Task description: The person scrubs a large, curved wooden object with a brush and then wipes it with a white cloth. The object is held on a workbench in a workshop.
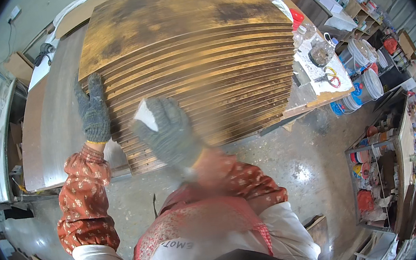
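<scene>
A tall stack of boards (pixel 205 12) with mottled gold and dark brown faces lies in front of me, its near edges stepped like stairs. My left hand (pixel 94 112), in a dark grey knit glove, rests with fingers stretched out along the stack's left edge. In my right hand (pixel 172 131), gloved alike and somewhat blurred, is a white pad (pixel 145 116). It shows between thumb and fingers; whether it is cloth, paper or sponge I cannot tell. That hand is over the left part of the stepped edges. Whether the pad touches them is unclear.
The stack lies on a worktable (pixel 58 121). To its right, a side table holds plastic bottles (pixel 321 53), a red bowl (pixel 297 17) and pliers (pixel 321 79). Lidded buckets (pixel 367 86) stand beyond. A cluttered shelf (pixel 382 172) is at the right, a workbench (pixel 2 148) at the left.
</scene>
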`<state>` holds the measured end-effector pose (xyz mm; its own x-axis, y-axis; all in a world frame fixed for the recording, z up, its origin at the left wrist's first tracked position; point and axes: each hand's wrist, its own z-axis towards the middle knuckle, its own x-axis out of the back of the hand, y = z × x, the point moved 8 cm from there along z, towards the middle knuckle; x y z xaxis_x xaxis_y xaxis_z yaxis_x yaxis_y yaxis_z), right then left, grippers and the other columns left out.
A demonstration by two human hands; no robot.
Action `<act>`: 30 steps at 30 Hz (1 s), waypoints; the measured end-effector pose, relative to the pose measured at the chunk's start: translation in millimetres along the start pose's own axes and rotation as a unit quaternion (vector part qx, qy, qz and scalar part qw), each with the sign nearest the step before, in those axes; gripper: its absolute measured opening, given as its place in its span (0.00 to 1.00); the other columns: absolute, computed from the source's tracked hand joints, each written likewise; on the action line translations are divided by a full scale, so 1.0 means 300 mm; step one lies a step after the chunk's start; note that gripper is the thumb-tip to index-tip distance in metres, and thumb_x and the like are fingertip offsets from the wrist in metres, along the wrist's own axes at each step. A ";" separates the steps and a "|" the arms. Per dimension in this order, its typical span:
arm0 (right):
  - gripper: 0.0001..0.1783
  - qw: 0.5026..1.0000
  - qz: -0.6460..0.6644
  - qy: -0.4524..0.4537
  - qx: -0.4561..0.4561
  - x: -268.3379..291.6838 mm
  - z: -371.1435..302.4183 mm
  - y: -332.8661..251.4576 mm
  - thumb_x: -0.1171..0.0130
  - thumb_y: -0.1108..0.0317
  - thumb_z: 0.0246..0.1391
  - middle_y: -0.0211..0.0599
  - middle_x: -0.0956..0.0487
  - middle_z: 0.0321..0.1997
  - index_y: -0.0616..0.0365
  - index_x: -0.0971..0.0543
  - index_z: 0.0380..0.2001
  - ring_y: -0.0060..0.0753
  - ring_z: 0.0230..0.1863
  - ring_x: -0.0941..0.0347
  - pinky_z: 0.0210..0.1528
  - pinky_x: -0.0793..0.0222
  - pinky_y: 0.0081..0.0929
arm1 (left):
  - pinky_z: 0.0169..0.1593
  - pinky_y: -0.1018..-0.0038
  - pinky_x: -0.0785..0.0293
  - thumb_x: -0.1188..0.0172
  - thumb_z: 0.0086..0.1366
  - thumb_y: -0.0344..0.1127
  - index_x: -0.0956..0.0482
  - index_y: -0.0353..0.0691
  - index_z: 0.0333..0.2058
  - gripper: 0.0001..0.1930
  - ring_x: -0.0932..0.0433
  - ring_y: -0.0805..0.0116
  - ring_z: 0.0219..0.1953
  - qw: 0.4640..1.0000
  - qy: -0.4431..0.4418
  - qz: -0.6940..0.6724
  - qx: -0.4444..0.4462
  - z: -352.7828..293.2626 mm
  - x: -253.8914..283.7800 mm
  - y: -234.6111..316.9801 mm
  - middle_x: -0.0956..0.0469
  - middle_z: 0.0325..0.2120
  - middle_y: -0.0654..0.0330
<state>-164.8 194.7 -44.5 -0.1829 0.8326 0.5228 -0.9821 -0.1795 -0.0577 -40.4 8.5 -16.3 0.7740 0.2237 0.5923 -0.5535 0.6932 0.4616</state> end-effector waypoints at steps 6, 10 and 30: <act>0.26 0.986 -0.088 -0.138 -0.040 0.223 -0.101 0.419 0.32 0.56 0.50 0.56 0.29 0.60 0.44 0.21 0.54 0.62 0.58 0.31 0.58 0.32 0.55 | 0.62 0.66 0.32 0.42 0.71 0.55 0.45 0.35 0.70 0.40 0.27 0.57 0.59 0.948 -0.045 -0.250 0.190 0.013 -0.022 0.006 0.27 0.57 0.44; 0.25 0.972 -0.101 -0.195 0.084 0.327 -0.116 0.538 0.30 0.56 0.47 0.59 0.30 0.58 0.44 0.20 0.51 0.64 0.57 0.31 0.58 0.32 0.57 | 0.60 0.66 0.30 0.40 0.69 0.56 0.46 0.39 0.71 0.42 0.25 0.57 0.56 0.950 -0.050 -0.226 0.211 0.011 -0.024 0.002 0.26 0.56 0.45; 0.26 0.921 0.131 -0.338 0.142 0.092 -0.050 0.325 0.31 0.63 0.44 0.52 0.30 0.58 0.42 0.20 0.51 0.60 0.56 0.31 0.57 0.31 0.54 | 0.70 0.65 0.37 0.42 0.72 0.42 0.30 0.49 0.65 0.24 0.36 0.54 0.69 0.986 -0.092 0.023 -0.138 0.223 -0.008 0.082 0.30 0.64 0.52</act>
<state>-266.2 208.1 -48.3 -0.2471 0.2418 0.9383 -0.8387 -0.5384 -0.0821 -76.5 -20.9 37.9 0.6673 0.1488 0.7298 -0.4623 0.8510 0.2491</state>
